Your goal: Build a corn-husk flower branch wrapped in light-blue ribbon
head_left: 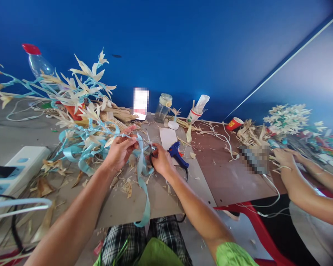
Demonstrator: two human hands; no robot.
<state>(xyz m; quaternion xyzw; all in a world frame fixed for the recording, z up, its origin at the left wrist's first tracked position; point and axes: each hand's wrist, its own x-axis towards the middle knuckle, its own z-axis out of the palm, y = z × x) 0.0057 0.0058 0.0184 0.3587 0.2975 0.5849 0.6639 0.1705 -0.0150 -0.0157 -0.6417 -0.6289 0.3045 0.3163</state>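
My left hand point(120, 152) is closed in a pinch on a light blue ribbon point(142, 173), near a ribbon-wrapped flower stem. From the fingers the ribbon hangs down past the table's front edge. My right hand point(162, 161) is closed around the dark handles of a pair of scissors point(151, 158), their blades pointing up beside the ribbon. Just right of that hand lies a blue glue gun point(178, 154). Left of my left hand spreads a branch of pale husk flowers point(86, 74) with blue-wrapped stems; loops of ribbon lie under it.
A white power strip point(18, 166) lies at the left. Along the wall stand a glass jar point(163, 108), a paper cup point(194, 115) and a lit phone point(141, 102). Husk scraps litter the table. At the right, another person's hands point(285, 159) work near a red cup point(234, 123).
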